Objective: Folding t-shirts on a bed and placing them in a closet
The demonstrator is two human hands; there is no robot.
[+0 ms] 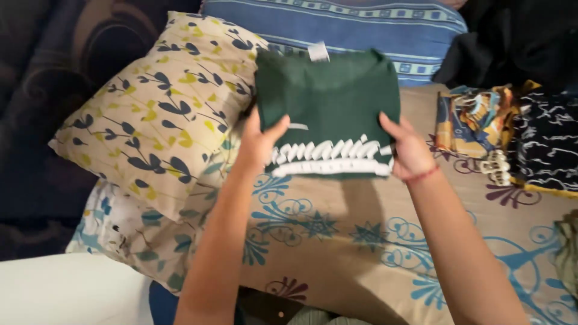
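Observation:
A dark green folded T-shirt (328, 102) with white lettering and a white neck tag is held up over the bed. My left hand (260, 141) grips its lower left edge, thumb on top. My right hand (404, 147) grips its lower right edge; a thin red band circles that wrist. The shirt hangs a little above the tan bedsheet (337, 241) with blue swirl patterns.
A cream pillow with leaf print (162, 102) leans at the left. A blue striped pillow (361, 24) lies behind the shirt. Folded colourful clothes (475, 117) and a black-and-white patterned garment (548, 144) sit at the right, with a pale hair claw (497, 165) beside them.

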